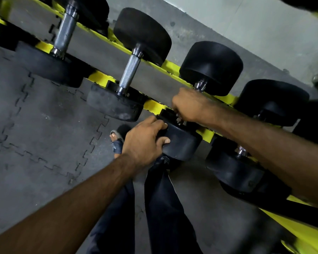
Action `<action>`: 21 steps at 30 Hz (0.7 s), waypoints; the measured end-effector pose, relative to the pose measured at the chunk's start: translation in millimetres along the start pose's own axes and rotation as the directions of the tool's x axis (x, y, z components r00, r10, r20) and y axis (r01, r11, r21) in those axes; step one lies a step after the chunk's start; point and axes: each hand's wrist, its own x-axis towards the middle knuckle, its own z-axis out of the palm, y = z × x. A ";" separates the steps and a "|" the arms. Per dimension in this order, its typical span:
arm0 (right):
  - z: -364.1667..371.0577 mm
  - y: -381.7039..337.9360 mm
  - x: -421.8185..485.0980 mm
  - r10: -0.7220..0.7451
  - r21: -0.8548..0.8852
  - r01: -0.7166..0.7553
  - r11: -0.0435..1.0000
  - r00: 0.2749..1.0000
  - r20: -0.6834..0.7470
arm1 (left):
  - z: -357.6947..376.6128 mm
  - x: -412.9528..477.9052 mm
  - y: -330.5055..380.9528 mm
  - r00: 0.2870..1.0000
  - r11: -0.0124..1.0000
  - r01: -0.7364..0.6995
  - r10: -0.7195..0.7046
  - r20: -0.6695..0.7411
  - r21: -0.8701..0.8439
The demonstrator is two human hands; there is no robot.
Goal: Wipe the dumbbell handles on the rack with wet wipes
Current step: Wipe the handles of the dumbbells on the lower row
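Observation:
Several black dumbbells lie across a yellow rack (101,77). My right hand (191,105) is wrapped round the handle of the middle dumbbell (211,66), hiding the handle; no wipe shows in it. My left hand (145,142) grips the near black head (182,142) of that same dumbbell, fingers curled over its edge. To the left, a dumbbell (130,70) shows its bare knurled steel handle, and another (64,33) lies further left. One more dumbbell (272,99) sits to the right, partly under my right forearm.
Grey interlocking floor mats (35,125) spread to the left and below the rack. My legs in dark trousers (163,208) and a sandalled foot (117,142) stand close to the rack. A grey wall (246,24) runs behind it.

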 end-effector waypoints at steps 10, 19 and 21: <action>89.2 -24.5 -54.3 0.733 0.989 -0.149 0.008 0.673 0.096 | 5.3 -5.1 -0.6 0.993 0.992 -0.113 0.112 -0.025 -0.053; 98.1 -1.3 -23.8 0.544 0.754 0.037 -0.656 0.716 0.438 | 10.0 -0.1 -6.8 0.978 0.971 -0.204 0.195 -0.079 -0.125; 99.9 5.4 -27.8 0.437 0.792 -0.112 -0.601 0.783 0.443 | 9.3 2.0 -6.9 0.975 0.967 -0.218 0.209 -0.078 -0.133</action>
